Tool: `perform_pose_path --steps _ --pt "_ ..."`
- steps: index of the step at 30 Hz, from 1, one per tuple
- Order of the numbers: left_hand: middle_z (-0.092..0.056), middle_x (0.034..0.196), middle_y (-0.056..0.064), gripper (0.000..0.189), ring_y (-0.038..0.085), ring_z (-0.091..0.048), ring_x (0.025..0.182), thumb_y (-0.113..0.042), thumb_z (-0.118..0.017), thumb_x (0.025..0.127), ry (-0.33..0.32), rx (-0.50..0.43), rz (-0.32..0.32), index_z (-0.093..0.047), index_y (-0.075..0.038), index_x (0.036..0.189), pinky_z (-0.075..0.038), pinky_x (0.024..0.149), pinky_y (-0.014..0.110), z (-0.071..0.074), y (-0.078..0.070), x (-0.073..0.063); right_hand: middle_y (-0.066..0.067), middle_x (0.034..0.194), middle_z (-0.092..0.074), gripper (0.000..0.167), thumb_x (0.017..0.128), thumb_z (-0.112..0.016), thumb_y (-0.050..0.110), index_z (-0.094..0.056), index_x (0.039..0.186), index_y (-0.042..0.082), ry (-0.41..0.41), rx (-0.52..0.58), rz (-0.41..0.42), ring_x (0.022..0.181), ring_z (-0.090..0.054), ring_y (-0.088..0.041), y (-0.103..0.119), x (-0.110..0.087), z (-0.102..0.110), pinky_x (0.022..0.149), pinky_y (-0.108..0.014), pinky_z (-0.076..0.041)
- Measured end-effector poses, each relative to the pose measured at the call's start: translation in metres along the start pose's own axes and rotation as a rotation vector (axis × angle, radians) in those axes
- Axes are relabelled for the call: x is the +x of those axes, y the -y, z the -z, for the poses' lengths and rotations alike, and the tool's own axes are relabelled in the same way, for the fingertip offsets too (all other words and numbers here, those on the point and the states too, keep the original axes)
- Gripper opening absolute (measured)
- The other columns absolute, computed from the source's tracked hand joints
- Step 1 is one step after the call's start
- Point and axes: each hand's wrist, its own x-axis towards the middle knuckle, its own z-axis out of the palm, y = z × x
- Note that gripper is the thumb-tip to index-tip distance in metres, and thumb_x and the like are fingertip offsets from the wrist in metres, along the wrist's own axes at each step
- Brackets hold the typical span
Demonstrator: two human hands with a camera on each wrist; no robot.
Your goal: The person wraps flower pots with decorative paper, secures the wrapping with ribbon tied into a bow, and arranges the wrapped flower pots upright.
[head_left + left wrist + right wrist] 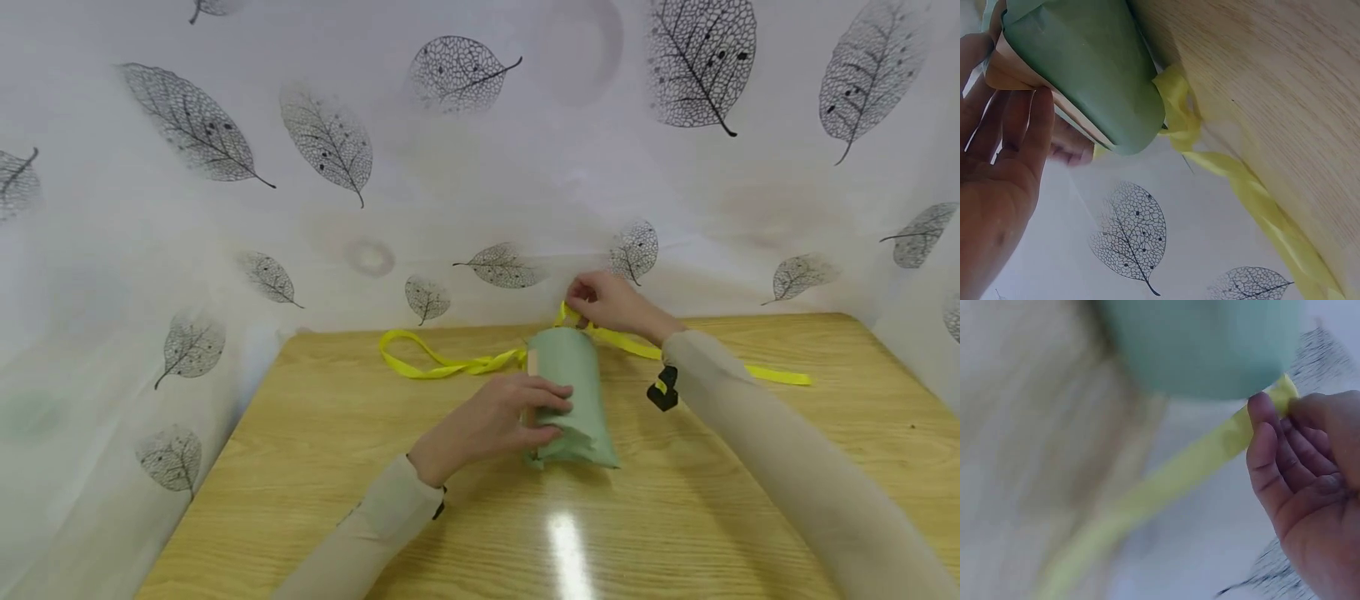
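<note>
A white backdrop printed with dark skeleton leaves (487, 192) rises behind a yellow-toned wood-grain counter (247, 475), where a person in pale sleeves works with both hands. A pale green, paper-wrapped, rounded package (566, 367) lies near the counter's far edge, its long axis running away from the person, rounded end toward the backdrop and flared end nearer the body. The left hand (498, 412) rests against its left side, fingers spread and barely bent, touching rather than wrapped around; the package lies to that hand's right. The right hand (615, 300), nearer the rounded end, pinches a flat, glossy yellow ribbon (487, 363) just beyond it, with the package toward the person and slightly left. One stretch twists and loops out left; another passes right, beneath the forearm. The right wrist view is blurred, so the ribbon's path behind the package is uncertain. A tan strip (1013, 67) edges the package's left side.
</note>
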Motion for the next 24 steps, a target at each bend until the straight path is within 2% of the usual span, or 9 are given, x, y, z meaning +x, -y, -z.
perform_pose_path --steps 3,7,12,16,24 --pt "-0.069 0.135 0.003 0.029 0.015 -0.065 0.124 -0.018 -0.079 0.092 0.003 -0.006 -0.001 -0.075 -0.010 0.119 -0.050 0.107 0.025 0.000 0.000 0.001 -0.019 0.097 -0.071 0.017 0.105 -0.052 0.012 -0.062 0.110 -0.001 -0.081 0.045 -0.003 0.080 -0.073 -0.032 0.022 0.011 0.007 0.064 -0.027 -0.058" --pt "-0.069 0.135 0.004 0.029 0.016 -0.065 0.125 -0.017 -0.078 0.092 0.005 -0.015 -0.001 -0.075 -0.009 0.120 -0.050 0.107 0.025 0.000 -0.001 0.002 -0.021 0.104 -0.071 0.018 0.106 -0.051 0.014 -0.060 0.114 0.000 -0.240 0.069 0.003 0.092 -0.073 -0.032 0.046 0.019 0.019 0.072 -0.027 -0.059" --pt "-0.069 0.135 0.005 0.030 0.017 -0.065 0.124 -0.018 -0.078 0.092 0.002 -0.015 0.008 -0.075 -0.009 0.120 -0.051 0.106 0.026 0.000 -0.002 0.000 -0.018 0.112 -0.070 0.019 0.105 -0.054 0.016 -0.062 0.114 0.001 -0.348 0.000 0.056 0.106 -0.070 -0.032 0.058 0.015 0.036 0.092 -0.041 -0.058" --pt "-0.069 0.136 0.004 0.030 0.016 -0.065 0.126 -0.018 -0.078 0.092 0.004 -0.020 0.019 -0.075 -0.009 0.121 -0.050 0.107 0.025 0.001 -0.002 -0.001 -0.017 0.112 -0.071 0.018 0.104 -0.055 0.015 -0.064 0.111 0.001 -0.346 -0.123 0.072 0.109 -0.069 -0.033 0.055 0.000 0.047 0.096 -0.050 -0.057" --pt "-0.069 0.136 0.005 0.030 0.017 -0.065 0.126 -0.019 -0.078 0.092 0.002 -0.015 0.019 -0.075 -0.009 0.120 -0.050 0.107 0.027 0.001 -0.003 -0.002 -0.023 0.110 -0.071 0.016 0.101 -0.056 0.007 -0.067 0.108 -0.002 -0.227 -0.397 0.012 0.109 -0.067 -0.042 0.028 -0.052 0.065 0.091 -0.057 -0.054"
